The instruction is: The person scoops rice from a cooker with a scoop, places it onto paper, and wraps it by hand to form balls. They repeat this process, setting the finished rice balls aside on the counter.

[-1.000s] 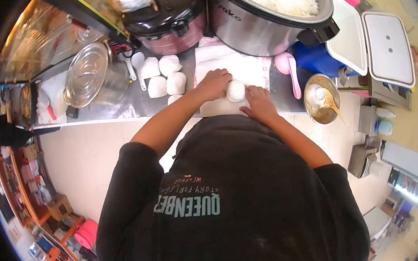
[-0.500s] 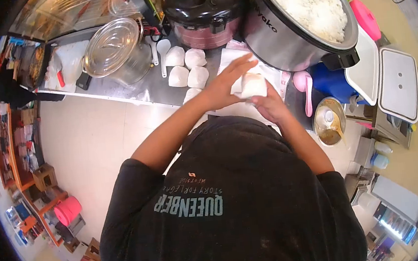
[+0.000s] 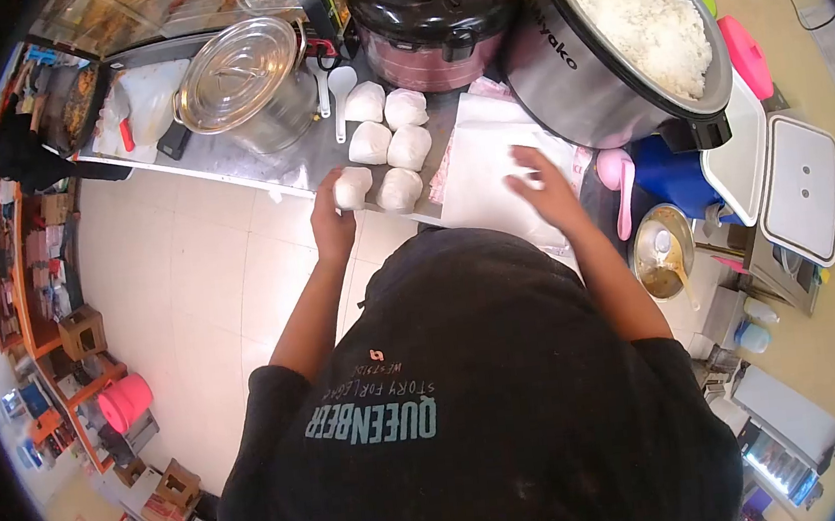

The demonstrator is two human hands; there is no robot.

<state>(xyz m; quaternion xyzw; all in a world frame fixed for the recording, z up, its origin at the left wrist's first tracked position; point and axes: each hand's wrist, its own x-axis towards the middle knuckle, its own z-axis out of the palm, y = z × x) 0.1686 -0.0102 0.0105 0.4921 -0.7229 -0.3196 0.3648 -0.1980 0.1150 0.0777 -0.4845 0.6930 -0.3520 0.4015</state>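
Observation:
My left hand (image 3: 334, 218) is closed round the side of a white wrapped packet (image 3: 353, 188) at the front edge of the counter. Beside it stand several more white wrapped packets (image 3: 409, 148) in two columns. Over the stack of white paper sheets (image 3: 499, 167) hovers my right hand (image 3: 543, 186), its fingers apart and nothing in them. Behind the paper, a large silver cooker (image 3: 571, 75) holds white rice (image 3: 640, 13). A pink ladle (image 3: 622, 191) lies to the right of the paper.
A lidded steel pot (image 3: 245, 86), a white spoon (image 3: 342, 97) and a black and pink cooker (image 3: 435, 28) stand at the back left. To the right are a metal bowl (image 3: 662, 277), a blue container (image 3: 671, 176) and a white lid (image 3: 801, 188).
My left hand has moved left with the wrapped packet, to the front of the other packets. My right hand has let go of it and opened over the paper.

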